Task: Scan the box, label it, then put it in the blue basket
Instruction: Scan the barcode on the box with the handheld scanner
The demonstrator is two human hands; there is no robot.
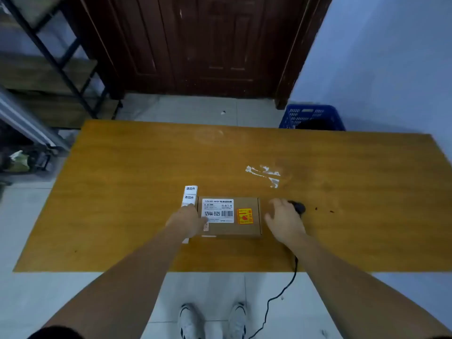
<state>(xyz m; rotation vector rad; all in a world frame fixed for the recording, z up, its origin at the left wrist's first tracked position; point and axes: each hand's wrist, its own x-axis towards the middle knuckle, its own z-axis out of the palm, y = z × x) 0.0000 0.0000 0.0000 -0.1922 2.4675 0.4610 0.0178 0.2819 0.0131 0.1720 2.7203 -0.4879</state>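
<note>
A flat cardboard box (pixel 247 228) lies on the wooden table (pixel 146 182), near its front edge. It carries a white barcode label and an orange sticker on top. My left hand (pixel 189 220) sits at the box's left edge, thumb on the lid. Its fingers cover the near part of a white label strip (pixel 190 195), and I cannot tell whether they grip it. My right hand (pixel 285 222) hovers with fingers spread over a black corded scanner (pixel 299 207), just right of the box. The blue basket (pixel 311 117) stands on the floor beyond the table's far right edge.
The scanner's black cable (pixel 281 293) hangs off the table's front edge to the floor near my shoes. White paper residue (pixel 265 174) is stuck on the table behind the box. A metal shelf rack (pixel 56 69) stands at the left, and a dark wooden door (pixel 203 45) is straight ahead.
</note>
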